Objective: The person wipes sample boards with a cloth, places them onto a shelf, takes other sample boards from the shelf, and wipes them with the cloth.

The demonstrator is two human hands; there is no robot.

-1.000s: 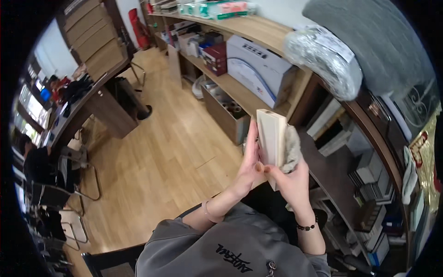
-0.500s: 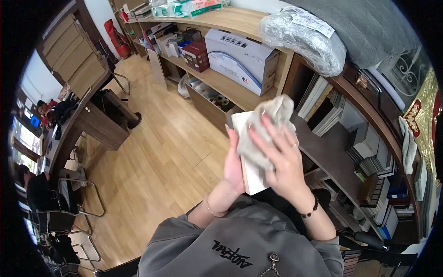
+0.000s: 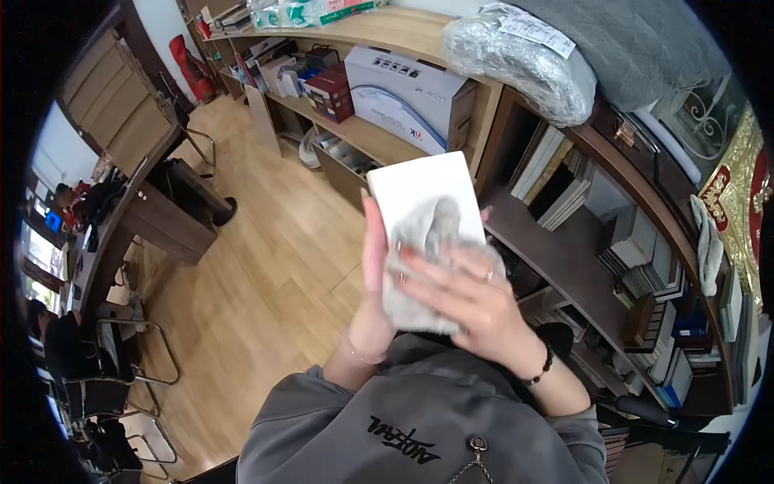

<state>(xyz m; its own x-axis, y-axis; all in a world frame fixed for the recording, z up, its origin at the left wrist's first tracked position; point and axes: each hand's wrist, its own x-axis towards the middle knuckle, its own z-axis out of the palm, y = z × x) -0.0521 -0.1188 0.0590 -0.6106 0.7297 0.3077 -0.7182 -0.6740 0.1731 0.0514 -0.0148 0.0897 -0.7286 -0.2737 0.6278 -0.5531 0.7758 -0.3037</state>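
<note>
A white rectangular slab [image 3: 427, 181], like a thick sample board or a closed book, is held in front of my body with its plain white face up. My left hand [image 3: 374, 278] grips it from beneath and along its left edge; a fingertip shows past the right edge. Over the lower half lies a crumpled grey cloth [image 3: 413, 313]. My right hand [image 3: 472, 294] presses this cloth against the white face, its fingers slightly blurred and bent over the fabric. The slab's underside is hidden.
Dark shelves [image 3: 556, 250] with several boards and books stand close on my right. Ahead is a wooden cabinet with a large white box [image 3: 403, 97] and a plastic-wrapped bundle [image 3: 520, 64]. Desks and a metal-framed chair [image 3: 133, 355] are at left, with a person [image 3: 56, 323] beyond.
The cloth and my right hand have slid from the slab's upper part down to its lower part, baring the upper face. The slab has tilted and shifted left.
</note>
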